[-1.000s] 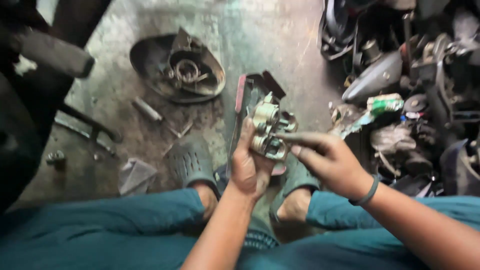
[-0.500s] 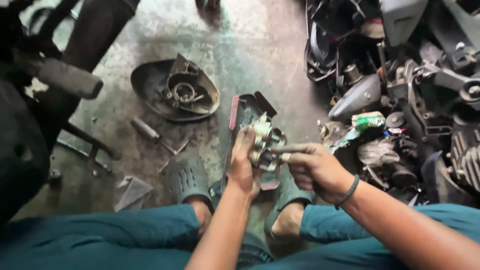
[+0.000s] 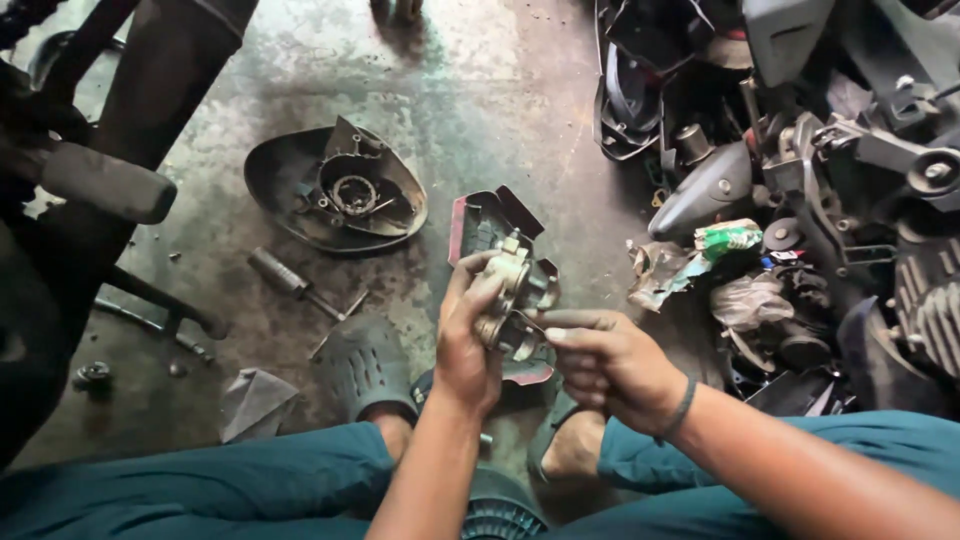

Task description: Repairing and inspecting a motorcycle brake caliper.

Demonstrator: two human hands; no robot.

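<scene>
Left hand [image 3: 468, 345]: I had it clenched around the small metal part [image 3: 512, 300], fingers wrapped over its near side, holding it up above my feet.
Right hand [image 3: 610, 362]: I pinched at the lower right edge of the same part with thumb and forefinger, touching it.
Metal part: it sat between both hands, upright, greyish and greasy.
Beyond the grip: a red-edged plastic cover [image 3: 488, 222] lay on the concrete floor [image 3: 480, 100], just behind the part.
Left of the grip: a dark oval housing [image 3: 335, 188] lay open, with a screwdriver [image 3: 290, 280] nearer me.
Right of the grip: a pile of scooter parts [image 3: 820, 200] stood well apart.
Below the grip: my dark sandal [image 3: 365, 365].
</scene>
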